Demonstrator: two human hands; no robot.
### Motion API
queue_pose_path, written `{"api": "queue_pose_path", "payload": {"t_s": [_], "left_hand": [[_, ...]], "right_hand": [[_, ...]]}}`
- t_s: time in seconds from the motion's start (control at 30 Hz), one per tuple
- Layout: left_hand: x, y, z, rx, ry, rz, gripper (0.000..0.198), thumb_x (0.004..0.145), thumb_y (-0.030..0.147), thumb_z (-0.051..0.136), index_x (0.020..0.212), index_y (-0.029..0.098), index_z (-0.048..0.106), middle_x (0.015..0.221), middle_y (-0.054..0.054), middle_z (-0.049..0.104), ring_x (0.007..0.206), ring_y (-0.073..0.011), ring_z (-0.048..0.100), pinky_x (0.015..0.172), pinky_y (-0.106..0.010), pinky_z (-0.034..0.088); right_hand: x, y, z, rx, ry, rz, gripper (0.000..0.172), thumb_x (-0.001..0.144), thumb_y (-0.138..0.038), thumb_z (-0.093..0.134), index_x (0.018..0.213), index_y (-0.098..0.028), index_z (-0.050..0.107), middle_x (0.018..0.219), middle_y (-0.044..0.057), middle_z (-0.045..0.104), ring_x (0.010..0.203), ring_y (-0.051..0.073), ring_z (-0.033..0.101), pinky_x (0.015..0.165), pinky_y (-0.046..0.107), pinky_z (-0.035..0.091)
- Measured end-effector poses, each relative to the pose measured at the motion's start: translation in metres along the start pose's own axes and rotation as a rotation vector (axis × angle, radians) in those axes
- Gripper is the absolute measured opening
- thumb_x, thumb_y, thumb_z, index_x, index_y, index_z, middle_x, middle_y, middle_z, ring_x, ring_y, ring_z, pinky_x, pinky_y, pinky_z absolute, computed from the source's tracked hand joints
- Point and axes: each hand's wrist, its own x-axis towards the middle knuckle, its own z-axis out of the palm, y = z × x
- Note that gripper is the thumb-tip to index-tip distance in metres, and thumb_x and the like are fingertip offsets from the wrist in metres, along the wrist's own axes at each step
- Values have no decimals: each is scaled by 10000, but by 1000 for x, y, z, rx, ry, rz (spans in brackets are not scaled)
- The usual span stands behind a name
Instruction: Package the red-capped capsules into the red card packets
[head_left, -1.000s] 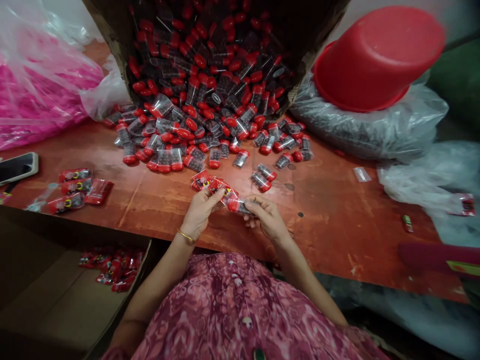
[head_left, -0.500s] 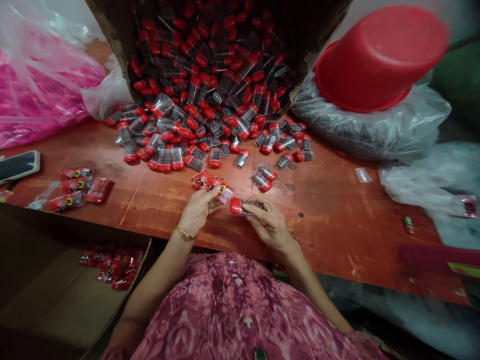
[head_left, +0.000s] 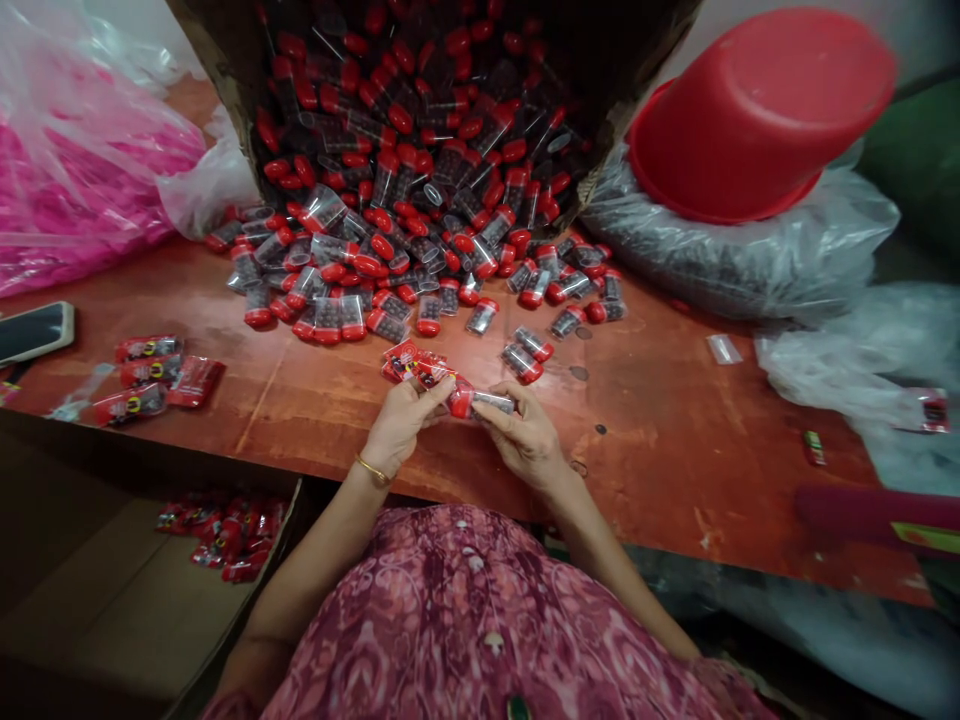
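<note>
Head cam, looking down at a reddish work table (head_left: 660,440) with both hands in the middle, close to the near edge. The left hand (head_left: 395,428) is mostly closed, thumb and fingers pinching a printed red wrapper (head_left: 433,374). The right hand (head_left: 527,436) has its thumb and fingers wrapped around a clear tube (head_left: 493,402) with dark bits inside and a red cap, lying pretty much sideways. The capped end points left and sits right up at the wrapper by the left fingertips; can't tell if it's actually inside or just against it. A few more wrappers (head_left: 400,356) are on the table just past the left hand.

Two loose tubes (head_left: 523,362) lie side by side a bit beyond the right hand. Behind those there's a huge pile of tubes (head_left: 405,235) spilling out of a big cardboard box (head_left: 216,60). Over on the left are four red packets (head_left: 146,372) bunched together, with a phone (head_left: 34,332) near them. Below the table edge, a lower box (head_left: 97,610) holds more packets. Far right, an upside-down red bucket (head_left: 757,120) is perched on a clear plastic bag (head_left: 727,250).
</note>
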Motion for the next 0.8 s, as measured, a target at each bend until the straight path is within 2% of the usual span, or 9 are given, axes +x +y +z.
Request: {"api": "queue_pose_path", "payload": {"t_s": [0.1,0.2,0.3,0.4,0.47,0.53,0.63,0.7,0.8], "left_hand": [[-2,-1,6,-60,26,26,423,407,316,860,726,141,643,687,15,694,590,-92,617,607,-204,489],[-2,-2,9,-85,33,33,412,414,315,856,713,127,645,675,3,695,588,-94,619,627,-215,502],[-2,-5,10,-123,69,54,414,416,298,857,731,124,652,683,2,698,601,-92,626,640,-213,503],[-2,-8,12,-167,91,89,439,388,261,864,749,130,653,695,16,696,612,-86,626,627,-201,497],[-2,-10,14,-177,88,88,438,381,250,865,745,127,652,684,20,691,597,-78,618,611,-191,488],[-2,-12,15,-183,69,70,424,399,251,862,746,125,654,679,17,690,588,-73,614,606,-188,483],[-2,-16,17,-211,30,65,386,436,274,854,728,122,651,661,12,685,578,-72,611,605,-188,478],[-2,-19,19,-251,21,84,368,448,295,851,698,121,645,648,13,679,579,-69,608,607,-184,474],[-4,-25,23,-312,41,118,376,439,305,854,697,125,647,668,14,683,597,-68,610,613,-181,471]], "right_hand": [[2,-1,4,20,0,23,425,856,-71,480,1188,-317,578,1007,69,522,926,164,557,729,318,507],[5,-9,8,49,33,69,406,860,-101,481,1202,-300,572,1047,83,528,978,178,555,789,346,503],[5,-17,12,130,92,256,416,845,-204,540,1256,-263,519,1121,100,550,1046,207,547,860,384,490],[4,-21,15,360,146,571,409,819,-301,584,1217,-235,514,939,54,622,750,151,611,655,293,537],[4,-21,16,544,140,726,335,786,-339,624,1092,-221,557,792,0,620,510,91,542,485,231,492],[5,-22,16,665,138,799,283,763,-354,646,993,-210,567,721,-31,606,418,63,485,434,217,465],[6,-25,17,634,235,783,254,774,-334,634,984,-211,561,698,-39,607,449,74,517,479,228,490],[5,-28,21,492,306,698,246,772,-302,638,992,-212,573,780,-10,640,597,107,594,595,252,525],[4,-30,30,369,358,614,245,774,-275,632,1005,-212,581,883,16,659,759,135,623,709,271,531]]}}
